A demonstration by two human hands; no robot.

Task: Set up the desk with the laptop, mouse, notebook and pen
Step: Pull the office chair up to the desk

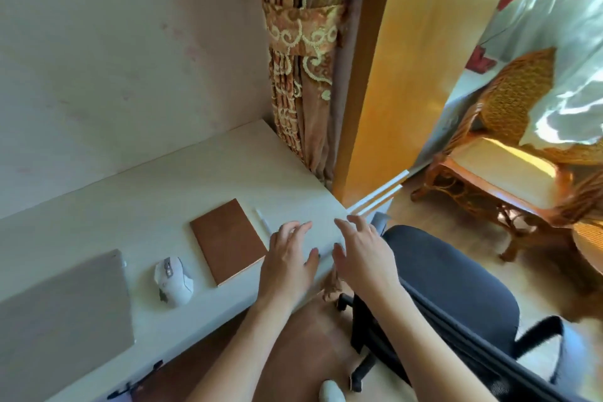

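Observation:
A closed grey laptop [62, 313] lies at the left end of the white desk [202, 173]. To its right sits a white mouse [173, 281], then a brown notebook [228, 240] lying flat. A white pen [262, 220] rests just right of the notebook. My left hand [288, 258] hovers over the desk's front right part, fingers spread, close to the pen and holding nothing. My right hand [362, 251] is beside it near the desk's right corner, fingers apart and empty.
A black office chair [450, 307] stands right of the desk, under my right arm. A patterned curtain [300, 59] hangs at the desk's far right end. A wicker armchair [499, 147] stands further right. A wall backs the desk.

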